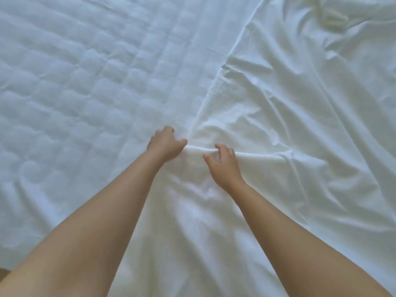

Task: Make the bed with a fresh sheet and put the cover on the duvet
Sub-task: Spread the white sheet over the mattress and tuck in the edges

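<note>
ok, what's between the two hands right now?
Head view: a short raised fold of the white sheet runs from the left hand to the right hand. Both hands pinch it. Nothing else lies there.

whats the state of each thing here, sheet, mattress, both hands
sheet: wrinkled, spread over the right side only, one fold lifted between the hands
quilted mattress: uncovered on the left
left hand: fingers curled, grips the sheet's fold
right hand: fingers curled, pinches the same fold
bunched fabric: crumpled at the far right
</note>
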Tool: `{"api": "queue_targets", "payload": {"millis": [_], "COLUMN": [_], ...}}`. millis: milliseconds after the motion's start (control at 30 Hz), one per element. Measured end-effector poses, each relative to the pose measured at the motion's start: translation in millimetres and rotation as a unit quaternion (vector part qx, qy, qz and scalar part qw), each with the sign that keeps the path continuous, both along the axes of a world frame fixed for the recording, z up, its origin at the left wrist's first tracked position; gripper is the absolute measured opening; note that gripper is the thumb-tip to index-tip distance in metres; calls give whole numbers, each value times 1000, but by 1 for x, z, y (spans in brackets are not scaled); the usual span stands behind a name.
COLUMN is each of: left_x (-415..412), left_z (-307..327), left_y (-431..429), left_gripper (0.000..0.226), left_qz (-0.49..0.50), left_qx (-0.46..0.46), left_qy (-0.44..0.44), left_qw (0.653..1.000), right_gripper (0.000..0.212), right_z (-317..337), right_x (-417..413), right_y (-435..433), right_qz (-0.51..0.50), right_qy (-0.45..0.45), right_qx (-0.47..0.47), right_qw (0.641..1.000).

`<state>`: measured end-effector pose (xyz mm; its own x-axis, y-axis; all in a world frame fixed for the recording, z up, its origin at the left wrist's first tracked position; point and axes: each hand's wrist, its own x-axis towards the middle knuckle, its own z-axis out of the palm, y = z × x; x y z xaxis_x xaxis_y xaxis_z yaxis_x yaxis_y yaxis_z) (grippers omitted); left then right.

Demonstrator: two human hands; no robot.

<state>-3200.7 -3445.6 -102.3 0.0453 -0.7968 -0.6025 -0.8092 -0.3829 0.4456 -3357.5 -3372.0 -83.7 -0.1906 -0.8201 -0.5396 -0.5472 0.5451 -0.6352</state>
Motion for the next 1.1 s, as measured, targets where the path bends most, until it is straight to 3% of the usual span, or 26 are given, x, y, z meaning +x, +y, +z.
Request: {"api": "queue_targets", "payload": {"millis": [100,233,333,433,533,600,667,800,867,967,1100], "left_x": [-37,-84,-118,-133,-128,-128,-134,-140,-138,-143,-167], "left_z": [-10,-15,-1,21,-1,-30,-44,-34,-25,-10,-1], "left_y": [-41,-72,-109,-178,-208,-190,-166,-117,-75,9,128], "left_gripper": [66,41,26,22,31,33,38,77,76,62,62], "left_qz": [-2,33,34,45,25,5,4,-76,-105,-125,-235], "left_qx": [1,16,-67,-222,-261,-210,-194,-235,-245,-215,-126], "left_qy": [95,184,192,185,81,1,-11,0,13,85,127], "left_qw": [995,982,978,956,962,978,981,969,964,965,955], "right_gripper": [50,50,54,62,68,75,85,85,72,47,34], "right_z": [-10,-16,-15,-15,-30,-48,-63,-55,-36,-11,-2], "right_x": [-1,-20,-37,-54,-67,-71,-74,-87,-95,-113,-151], "right_y": [-43,-74,-85,-104,-115,-109,-99,-108,-111,-77,40], "right_qz": [-56,-80,-63,-4,46,119,189,192,144,-26,-110], "right_qy": [16,22,55,164,200,199,196,131,66,-20,68], "right_qx": [-17,-20,-80,-179,-134,-31,31,38,14,-34,-36], "right_qw": [998,996,993,970,969,972,962,972,987,999,991]}}
